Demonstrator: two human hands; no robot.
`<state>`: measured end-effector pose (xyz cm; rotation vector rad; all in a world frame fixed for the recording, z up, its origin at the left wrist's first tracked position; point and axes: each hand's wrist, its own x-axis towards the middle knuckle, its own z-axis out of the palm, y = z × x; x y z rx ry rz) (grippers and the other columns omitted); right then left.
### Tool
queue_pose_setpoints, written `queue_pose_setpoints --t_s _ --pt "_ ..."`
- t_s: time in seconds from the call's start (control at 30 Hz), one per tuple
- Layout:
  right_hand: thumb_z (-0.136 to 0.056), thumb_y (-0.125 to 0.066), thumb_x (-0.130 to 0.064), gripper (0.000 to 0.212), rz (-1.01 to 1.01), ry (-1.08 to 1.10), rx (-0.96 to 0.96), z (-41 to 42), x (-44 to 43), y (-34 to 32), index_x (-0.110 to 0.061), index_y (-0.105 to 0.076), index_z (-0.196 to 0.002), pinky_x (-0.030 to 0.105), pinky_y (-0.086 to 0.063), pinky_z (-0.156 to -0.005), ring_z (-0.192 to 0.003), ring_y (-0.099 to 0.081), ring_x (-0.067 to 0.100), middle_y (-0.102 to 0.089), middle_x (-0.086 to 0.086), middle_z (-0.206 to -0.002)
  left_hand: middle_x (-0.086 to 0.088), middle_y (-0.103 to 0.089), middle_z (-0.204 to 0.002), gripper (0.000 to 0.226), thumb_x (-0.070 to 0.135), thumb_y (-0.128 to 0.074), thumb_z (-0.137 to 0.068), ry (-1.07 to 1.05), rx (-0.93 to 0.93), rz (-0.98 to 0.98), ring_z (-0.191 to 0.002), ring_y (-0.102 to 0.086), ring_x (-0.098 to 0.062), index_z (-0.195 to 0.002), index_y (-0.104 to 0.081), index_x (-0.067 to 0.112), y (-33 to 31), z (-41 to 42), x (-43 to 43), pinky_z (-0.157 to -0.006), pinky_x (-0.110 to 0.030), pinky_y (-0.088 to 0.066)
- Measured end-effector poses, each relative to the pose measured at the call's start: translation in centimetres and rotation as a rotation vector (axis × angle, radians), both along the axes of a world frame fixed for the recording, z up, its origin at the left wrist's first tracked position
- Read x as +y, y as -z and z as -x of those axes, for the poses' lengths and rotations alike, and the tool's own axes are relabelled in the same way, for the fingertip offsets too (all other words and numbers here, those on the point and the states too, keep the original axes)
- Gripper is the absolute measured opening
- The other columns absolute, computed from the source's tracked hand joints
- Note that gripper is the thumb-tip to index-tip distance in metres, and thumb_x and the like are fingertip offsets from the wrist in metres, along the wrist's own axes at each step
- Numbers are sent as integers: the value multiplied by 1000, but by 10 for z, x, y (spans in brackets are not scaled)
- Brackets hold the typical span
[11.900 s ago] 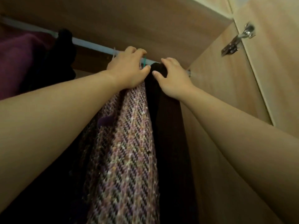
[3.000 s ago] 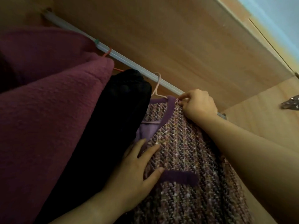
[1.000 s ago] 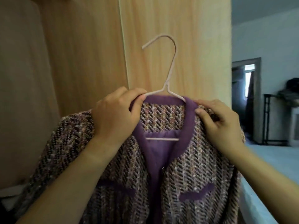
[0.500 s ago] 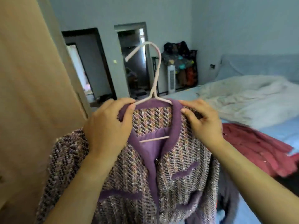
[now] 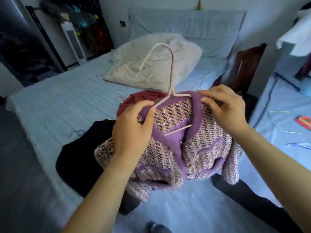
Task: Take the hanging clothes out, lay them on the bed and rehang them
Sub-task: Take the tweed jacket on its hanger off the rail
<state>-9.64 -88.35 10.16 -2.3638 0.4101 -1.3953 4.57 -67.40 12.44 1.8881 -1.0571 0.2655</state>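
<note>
A purple tweed jacket point(image 5: 198, 148) with purple trim hangs on a pale pink hanger point(image 5: 170, 78) over the bed point(image 5: 58, 105). My left hand point(image 5: 133, 130) grips the jacket's left shoulder and the hanger arm. My right hand point(image 5: 225, 108) pinches the collar at the right shoulder. The jacket's lower part bunches on the blue sheet. A black garment point(image 5: 80, 155) lies under it on the left, a red garment point(image 5: 143, 98) behind it, and another dark garment point(image 5: 252, 192) at the right.
A crumpled white duvet point(image 5: 151, 64) lies near the headboard. A dark wooden nightstand point(image 5: 247, 64) stands at the bed's right. A second blue surface point(image 5: 282, 115) at the right holds wire hangers and small items. A cluttered rack point(image 5: 87, 27) stands at the back left.
I have turned from the wardrobe door toward the bed and lowered the jacket. It now rests bunched on the sheet over the other clothes, both hands still gripping its shoulders.
</note>
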Motion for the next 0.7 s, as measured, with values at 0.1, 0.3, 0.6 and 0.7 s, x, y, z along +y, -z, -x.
queue_pose_setpoints --t_s 0.1,0.3,0.6,0.7 --pt "-90 -59 -20 19 15 98 34 4 -54 17 -13 -71 -102 29 -41 -82 -84 -56 18 -63 6 -87 8 -67 -101 22 36 -53 -91 114 28 1 -93 -62 -12 -107 -64 25 22 -7 -61 -77 -28 -48" --pt "-91 -57 -21 20 91 171 104 -29 -171 38 -12 -72 -102 22 -34 -81 -84 -48 9 -54 -3 -86 2 -63 -107 32 29 -46 -92 293 149 33 -101 -60 -14 -119 -60 20 76 -52 -176 -86 -34 -48" --pt "-89 -59 -22 20 11 61 108 -167 -308 48 -11 -73 -98 19 -36 -77 -79 -47 5 -61 8 -79 5 -63 -106 26 28 -49 -93 168 237 -2 -98 -57 -5 -115 -61 24 83 -171 -303 -84 -20 -45" --pt "-90 -60 -24 20 11 -68 98 -233 -345 45 -11 -72 -100 28 -44 -73 -76 -54 15 -61 10 -79 10 -61 -105 22 20 -53 -94 60 282 -5 -95 -53 6 -114 -61 27 79 -217 -325 -83 -9 -40"
